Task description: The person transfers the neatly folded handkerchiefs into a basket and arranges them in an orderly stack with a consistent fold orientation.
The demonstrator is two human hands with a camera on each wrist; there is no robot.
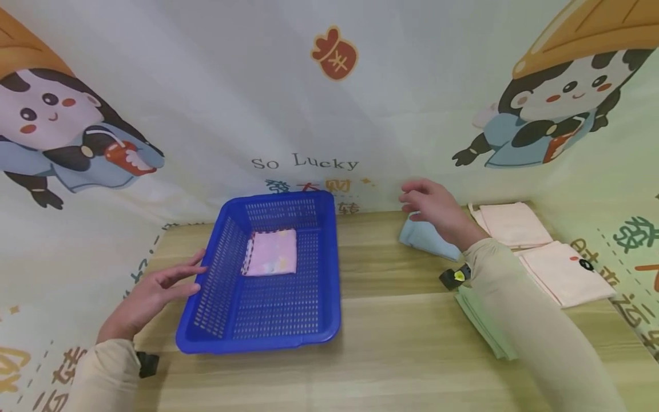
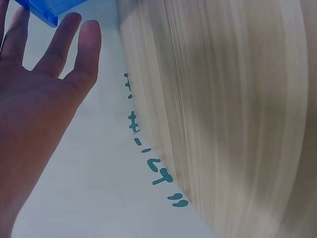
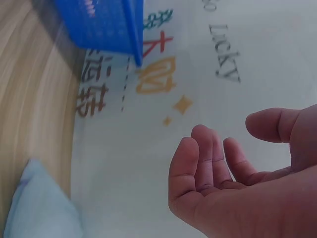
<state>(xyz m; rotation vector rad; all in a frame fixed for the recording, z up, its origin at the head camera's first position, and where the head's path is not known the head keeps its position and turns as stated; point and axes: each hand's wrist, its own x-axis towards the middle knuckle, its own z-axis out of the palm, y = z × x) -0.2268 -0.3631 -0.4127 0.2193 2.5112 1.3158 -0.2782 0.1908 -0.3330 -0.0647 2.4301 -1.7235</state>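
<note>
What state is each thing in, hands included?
Blue basket: open side up, one cloth inside
Patterned pink cloth: folded
Blue cloth: partly hidden
Green cloth: folded, partly hidden
Far pale cloth: folded
Near pale cloth: folded
Left hand: at basket's side
Right hand: empty, raised

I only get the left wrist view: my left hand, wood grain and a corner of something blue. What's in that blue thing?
Observer: A folded pink cloth lies in the blue basket, toward its far end.
Operator: Is the right hand holding anything?
Observer: No, the right hand is empty, near a pale blue cloth.
Operator: Any other cloths outside the basket?
Observer: Yes, on the right: two pale pink cloths and a green cloth.
</note>
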